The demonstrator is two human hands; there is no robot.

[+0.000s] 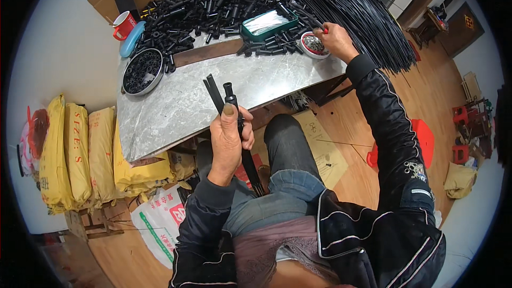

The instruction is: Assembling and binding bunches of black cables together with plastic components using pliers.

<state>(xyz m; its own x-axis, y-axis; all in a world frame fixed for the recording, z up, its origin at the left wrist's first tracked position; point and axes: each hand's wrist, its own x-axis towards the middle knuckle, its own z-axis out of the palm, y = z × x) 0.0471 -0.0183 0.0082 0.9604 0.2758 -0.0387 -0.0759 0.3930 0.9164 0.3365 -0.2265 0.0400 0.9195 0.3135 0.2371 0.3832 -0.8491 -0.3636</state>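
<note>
1. On my feed the left hand (228,136) is closed around a loose bundle of slim black strips (214,93) and a black plastic tube with a flared top (230,92); the thumb presses along the tube, and the bundle sits in front of the table's near edge, above the lap.
2. The right hand (340,41) reaches over the far right part of the grey marble-patterned table (181,106), fingers curled beside a small round white bowl (316,56) of silvery metal bits (313,44). A small red piece (325,31) shows at its fingertips; I cannot tell whether they grip it or only touch it.
3. I judge that a light fingertip pinch suits bits this small, with the wrist kept high so the sleeve clears the bowl's rim.
4. For the left, I'd want firm, even pressure: too loose and the strips may slide down past the tube, too hard and they may splay.
5. I'd keep the flared end upright and facing me, so I can check it at a glance.
6. The heap of short black tubes (213,8) crowds the table just beyond the bowl, so I'd bring the right hand back low and toward the body.
</note>
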